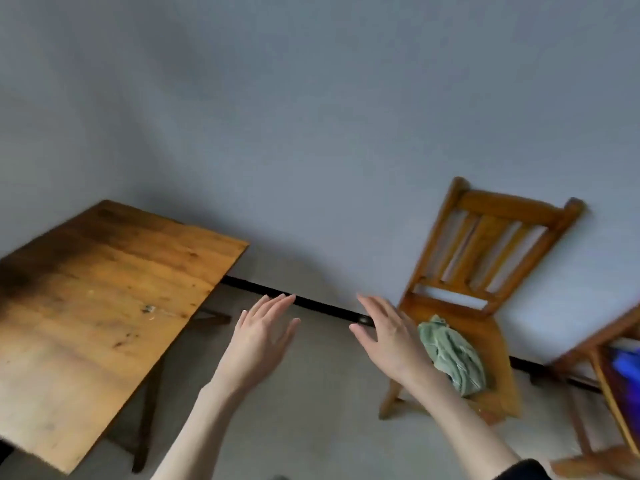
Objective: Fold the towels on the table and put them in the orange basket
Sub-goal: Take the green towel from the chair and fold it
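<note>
A crumpled pale green towel (452, 355) lies on the seat of a wooden chair (491, 237) at the right. My left hand (263, 337) and my right hand (388, 334) are both raised in the air between the table and the chair, fingers straight and spread, holding nothing. The right hand is just left of the towel and partly in front of the chair seat. The wooden table (97, 306) at the left has a bare, stained top. No orange basket is in view.
A second wooden piece of furniture (609, 358) at the right edge holds something blue and purple (627, 368). A black skirting strip (311, 301) runs along the foot of the pale wall. Grey floor lies between table and chair.
</note>
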